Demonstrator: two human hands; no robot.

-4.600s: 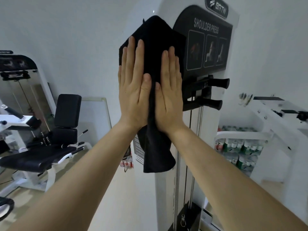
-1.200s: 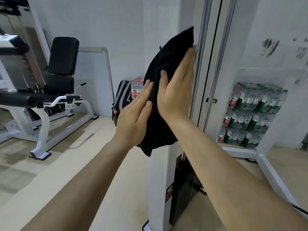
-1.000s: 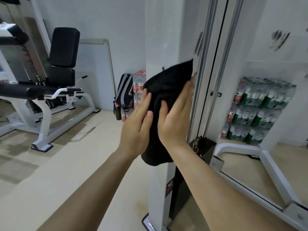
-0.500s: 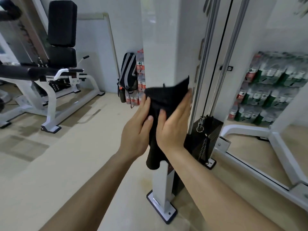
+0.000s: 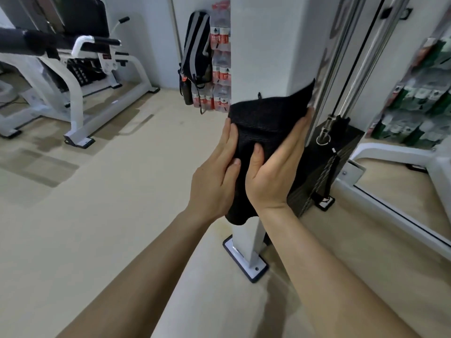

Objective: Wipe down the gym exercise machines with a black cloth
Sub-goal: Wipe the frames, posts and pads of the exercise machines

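Wiping step is in hand, low on the white upright post [image 5: 266,45] of the cable machine; it's the biggest thing in view and runs from frame top to floor. 2nd machine [image 5: 73,93], white frame w/ black pads, sits well apart at left. Weight stack [image 5: 346,140] + chrome guide rods [image 5: 335,54] are just right of the post, beyond the R hand. Striped bag [image 5: 195,50] and shrink-wrapped bottle packs [image 5: 220,71] are behind the post by the wall, not part of the job.

Black cloth [image 5: 266,118] wraps round the post's front corner, bottom edge hanging free above the base plate [image 5: 249,269].

L hand [image 5: 214,176]: flat on the post's left face, fingers straight, pressing the cloth. R hand [image 5: 273,174]: same on the right face, thumb on the cloth. Neither grips; cloth is pinned by palm pressure only.

Judgement: short bare stretch left btwn cloth and base plate. Next calls for sliding both palms down w/ even pressure so the cloth doesn't slip, minding R fingertips near the rods, then taking hold of the cloth for the next surface.
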